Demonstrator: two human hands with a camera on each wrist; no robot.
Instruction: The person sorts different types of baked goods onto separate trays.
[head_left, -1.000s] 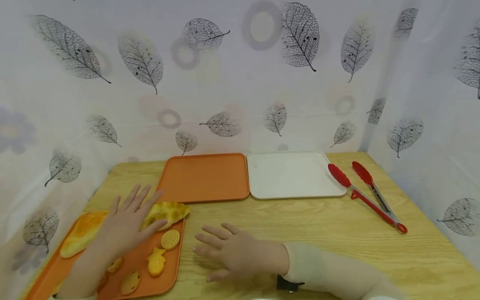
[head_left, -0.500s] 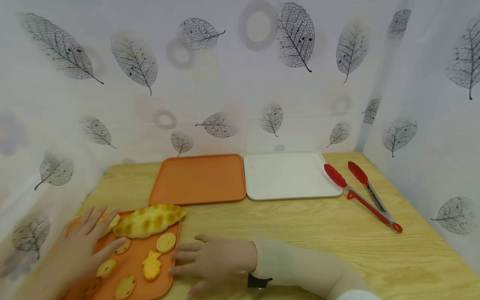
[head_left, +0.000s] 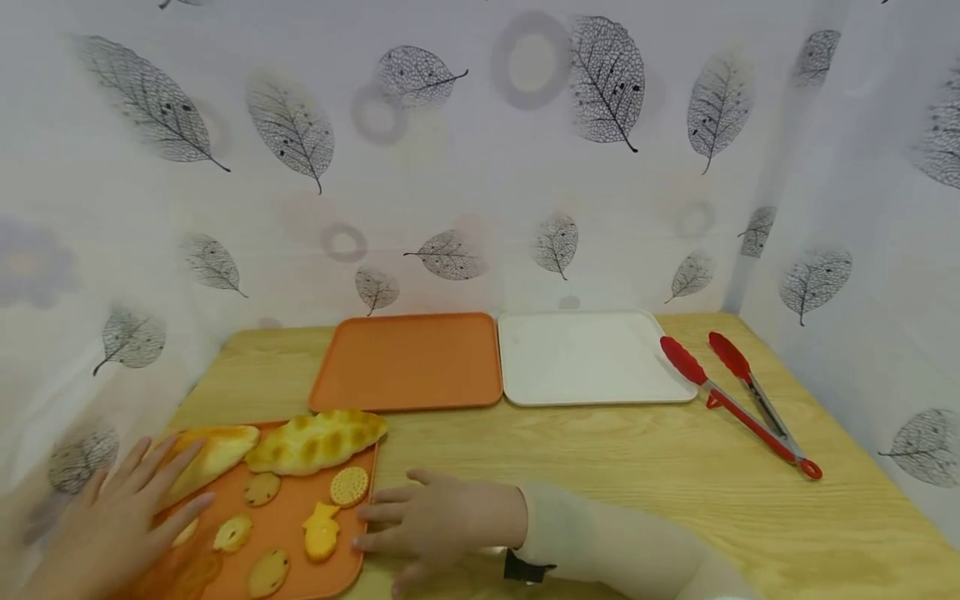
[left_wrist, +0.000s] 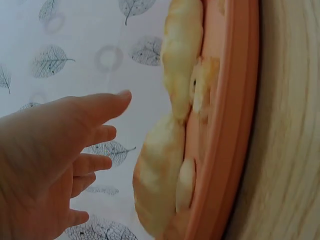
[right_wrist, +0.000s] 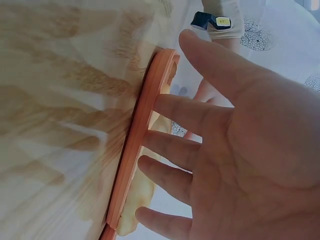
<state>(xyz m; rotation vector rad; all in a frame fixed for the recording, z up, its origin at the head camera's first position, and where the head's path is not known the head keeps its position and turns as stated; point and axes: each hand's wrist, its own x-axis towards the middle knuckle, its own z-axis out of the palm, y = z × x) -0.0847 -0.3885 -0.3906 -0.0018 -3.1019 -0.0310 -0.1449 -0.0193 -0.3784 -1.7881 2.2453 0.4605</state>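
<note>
At the lower left of the head view lies an orange tray [head_left: 288, 517] with breads and cookies on it. A bumpy long bread [head_left: 318, 442] and a smoother bread [head_left: 225, 454] line its far side. Nearer are a round cracker [head_left: 349, 486], a yellow fish-like cookie [head_left: 322, 533] and several round cookies [head_left: 268, 572]. My left hand [head_left: 112, 525] spreads its fingers over the tray's left side, partly hiding it; contact is unclear. My right hand [head_left: 442, 521] has straight fingers at the tray's right rim. In the right wrist view, its fingertips [right_wrist: 160, 105] appear to touch the rim.
A second orange tray [head_left: 408, 362] and a white tray [head_left: 592, 358] stand side by side at the back of the wooden table [head_left: 600, 467]. Red-tipped tongs [head_left: 750, 408] lie spread at the right, one tip over the white tray. A leaf-print curtain [head_left: 480, 167] encloses the table.
My left hand has gone down and left, away from the breads, to the tray's left side. My right hand has moved left to the tray's right rim. The head view has shifted slightly.
</note>
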